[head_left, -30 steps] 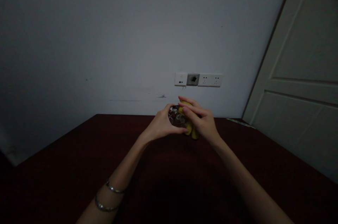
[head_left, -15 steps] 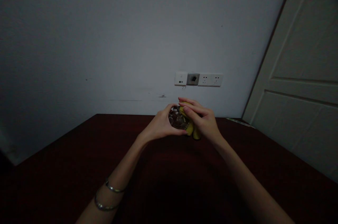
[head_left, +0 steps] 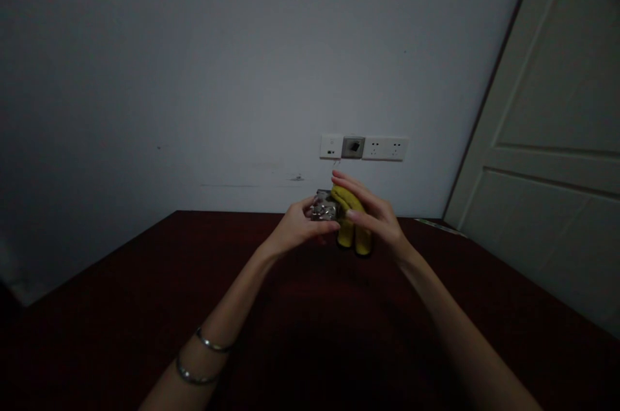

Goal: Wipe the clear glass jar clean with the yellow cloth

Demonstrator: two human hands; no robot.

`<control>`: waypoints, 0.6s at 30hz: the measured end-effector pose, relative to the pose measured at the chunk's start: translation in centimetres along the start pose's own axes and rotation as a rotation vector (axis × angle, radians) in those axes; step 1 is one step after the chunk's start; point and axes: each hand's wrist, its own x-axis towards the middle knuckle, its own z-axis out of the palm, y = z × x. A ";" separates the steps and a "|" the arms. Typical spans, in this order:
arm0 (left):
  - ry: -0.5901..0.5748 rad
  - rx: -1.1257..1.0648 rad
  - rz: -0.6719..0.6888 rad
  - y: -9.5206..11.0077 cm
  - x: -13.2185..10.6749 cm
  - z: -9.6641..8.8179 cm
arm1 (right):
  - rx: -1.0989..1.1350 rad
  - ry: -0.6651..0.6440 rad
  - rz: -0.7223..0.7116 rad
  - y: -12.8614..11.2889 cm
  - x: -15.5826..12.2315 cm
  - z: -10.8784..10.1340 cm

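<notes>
My left hand [head_left: 296,227] is closed around a small, shiny, clear faceted object [head_left: 323,206] that looks like glass. Its fingers wrap the left side and the thumb lies along the lower front. Right beside it, my right hand [head_left: 376,212] grips a yellow, soft-looking item [head_left: 347,199] with two rounded, dark-edged ends [head_left: 354,240] hanging down. The yellow item's upper part meets the right edge of the clear object. Both things are held up over the far part of the dark red table [head_left: 194,256]. Dim light hides their finer details.
Behind the table's far edge rises a pale wall [head_left: 242,75] with a row of switches and sockets [head_left: 363,147]. A light panelled door [head_left: 557,107] stands on the right. A thin flat strip [head_left: 440,227] lies at the table's far right edge.
The clear object has been turned, so its round opening or face no longer shows. The right fingers have shifted up and right, exposing more of the yellow item.
</notes>
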 end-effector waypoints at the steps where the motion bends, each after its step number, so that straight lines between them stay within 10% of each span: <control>1: 0.002 -0.016 -0.022 0.0 0.0 0.0 | -0.055 -0.028 -0.023 -0.1 -0.1 0.1; 18: -0.002 0.008 -0.149 0.3 0.2 0.3 | -0.309 -0.071 -0.083 1.0 -0.3 0.8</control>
